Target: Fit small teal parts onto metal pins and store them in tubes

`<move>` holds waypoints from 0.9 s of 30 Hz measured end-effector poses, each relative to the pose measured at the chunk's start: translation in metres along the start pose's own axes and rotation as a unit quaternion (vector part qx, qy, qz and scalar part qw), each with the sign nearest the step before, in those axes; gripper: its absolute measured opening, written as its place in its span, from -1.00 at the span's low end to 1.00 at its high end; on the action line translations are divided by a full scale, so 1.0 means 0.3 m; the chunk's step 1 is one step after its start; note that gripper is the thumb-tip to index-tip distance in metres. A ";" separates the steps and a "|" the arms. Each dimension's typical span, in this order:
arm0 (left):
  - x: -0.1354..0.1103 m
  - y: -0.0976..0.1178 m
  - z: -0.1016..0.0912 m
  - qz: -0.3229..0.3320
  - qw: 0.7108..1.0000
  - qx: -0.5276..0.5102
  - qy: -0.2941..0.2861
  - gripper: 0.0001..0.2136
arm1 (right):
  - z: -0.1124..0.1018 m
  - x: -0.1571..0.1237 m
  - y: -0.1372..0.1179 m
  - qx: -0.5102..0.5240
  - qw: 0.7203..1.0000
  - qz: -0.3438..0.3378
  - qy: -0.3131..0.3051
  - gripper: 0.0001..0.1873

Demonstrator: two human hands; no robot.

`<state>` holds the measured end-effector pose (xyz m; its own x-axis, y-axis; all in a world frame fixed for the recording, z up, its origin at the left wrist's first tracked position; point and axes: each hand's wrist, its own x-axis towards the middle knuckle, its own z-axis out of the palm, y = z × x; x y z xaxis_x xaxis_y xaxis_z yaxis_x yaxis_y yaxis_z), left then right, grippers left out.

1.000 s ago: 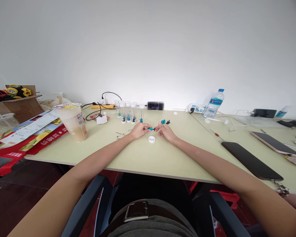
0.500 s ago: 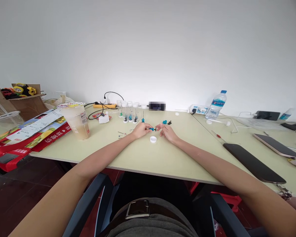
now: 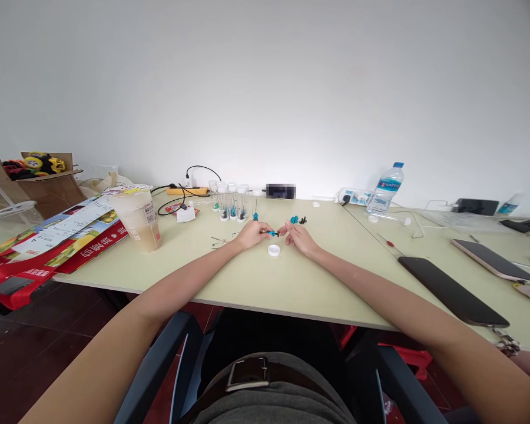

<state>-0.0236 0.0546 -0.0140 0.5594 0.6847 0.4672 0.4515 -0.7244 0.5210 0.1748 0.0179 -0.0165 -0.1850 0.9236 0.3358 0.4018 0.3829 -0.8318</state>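
"So, what has just changed?"

"Hardly anything over the last half second: the left hand point(image 3: 249, 235) keeps the small teal-and-black piece point(image 3: 272, 234) pinched in its fingertips, just behind the white cap point(image 3: 274, 251), so I'd judge the fine work is still centred on that piece."

"And the right hand point(image 3: 301, 240)?"

"Behind the cap and to its right, fingers half curled near the piece's black end; I cannot tell whether they grip it."

"How much room is there?"

"In front of the cap, the tabletop point(image 3: 256, 282) runs to its front edge, with a forearm on each side. Behind the cap it's tighter: loose teal parts point(image 3: 294, 219) and black parts point(image 3: 302, 220) sit to the right, and clear tubes point(image 3: 232, 206) stand to the left."
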 end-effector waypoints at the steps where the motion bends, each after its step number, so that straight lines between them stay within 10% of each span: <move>1: 0.000 -0.001 0.000 0.000 1.000 -0.004 -0.002 -0.80 | 0.000 0.001 0.002 -0.001 1.000 0.003 -0.001 -0.31; 27: 0.000 0.006 -0.001 0.005 0.999 -0.039 0.003 -0.80 | -0.005 -0.007 -0.011 -0.031 0.998 -0.048 -0.019 -0.62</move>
<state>-0.0229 0.0534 -0.0127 0.5589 0.6788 0.4763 0.3914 -0.7224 0.5700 0.1751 0.0147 -0.0138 -0.2578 0.8820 0.3946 0.4358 0.4706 -0.7672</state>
